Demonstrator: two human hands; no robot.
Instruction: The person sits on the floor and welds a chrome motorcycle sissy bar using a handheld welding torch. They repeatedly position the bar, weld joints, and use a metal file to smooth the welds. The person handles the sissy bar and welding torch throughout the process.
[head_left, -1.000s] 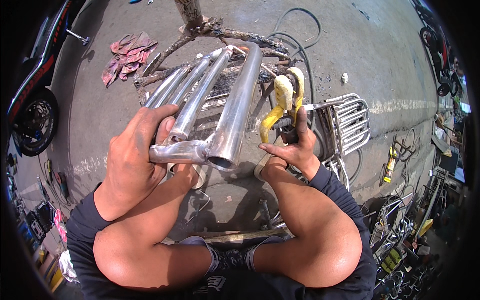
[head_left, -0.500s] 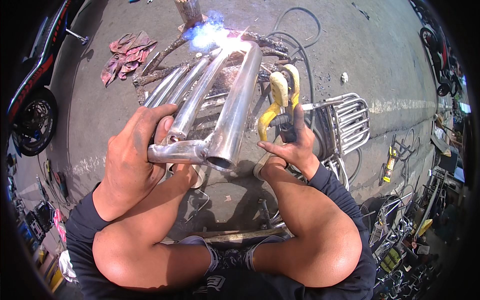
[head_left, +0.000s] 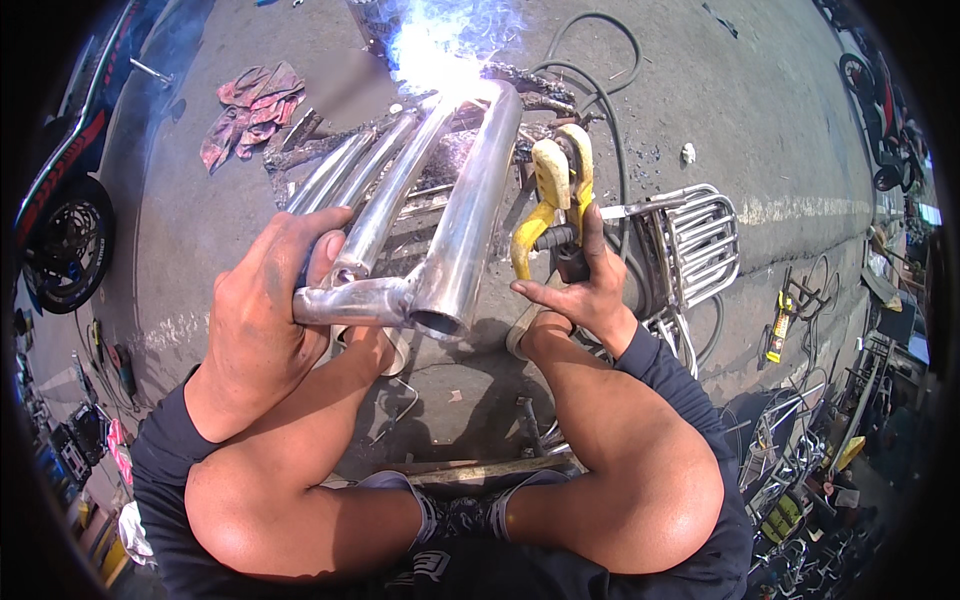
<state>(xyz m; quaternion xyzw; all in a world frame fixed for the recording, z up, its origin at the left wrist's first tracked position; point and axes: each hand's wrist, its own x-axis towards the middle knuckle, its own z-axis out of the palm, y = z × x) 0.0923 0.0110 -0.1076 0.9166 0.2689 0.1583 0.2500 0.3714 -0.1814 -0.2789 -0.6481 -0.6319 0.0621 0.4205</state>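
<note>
My left hand (head_left: 270, 295) is closed round the near left end of a shiny welded tube frame (head_left: 462, 215). Several parallel metal tubes run away from me in it, joined by a short cross tube, and the thickest one has an open end facing me. In my right hand (head_left: 590, 290) is a yellow electrode holder (head_left: 545, 205), gripped by its black handle, with the thumb and a finger visible. A blinding blue-white arc (head_left: 440, 65) burns at the far end of the tubes and hides the joint and the rod tip there.
Rough metal supports (head_left: 530, 90) lie under the frame's far end. A stained red rag (head_left: 250, 110) is on the ground to the left. A black cable (head_left: 625, 150) loops at right near a tubular rack (head_left: 705, 245). A motorbike wheel (head_left: 75, 245) stands far left; metal parts crowd the right.
The arc's glow has grown larger and brighter, with more smoke drifting up. The electrode holder has shifted slightly left. My left hand and the tube frame stay almost where they were.
</note>
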